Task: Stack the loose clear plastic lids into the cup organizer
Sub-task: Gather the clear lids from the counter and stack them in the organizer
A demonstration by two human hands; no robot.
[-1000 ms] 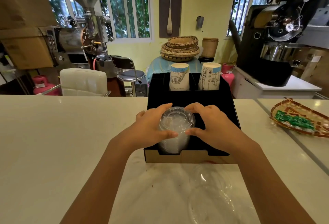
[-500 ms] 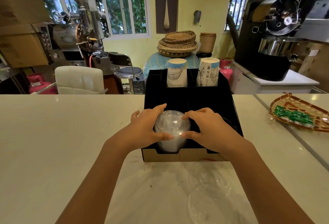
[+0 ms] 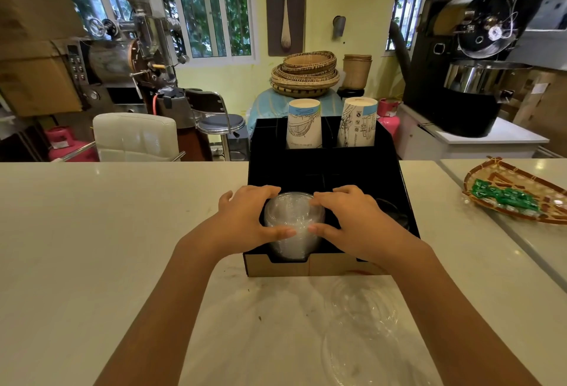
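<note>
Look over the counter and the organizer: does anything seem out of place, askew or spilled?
Nothing is spilled. Clear lids lie loose on the counter in front of the black organizer, not yet stacked. The right paper cup stack leans slightly, while the left one stands straight.

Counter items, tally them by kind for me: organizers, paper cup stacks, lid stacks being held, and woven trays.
Black cup organizer: 1
Paper cup stacks: 2
Stack of clear lids, held by left hand and right hand: 1
Woven tray: 1
Total: 5
</note>
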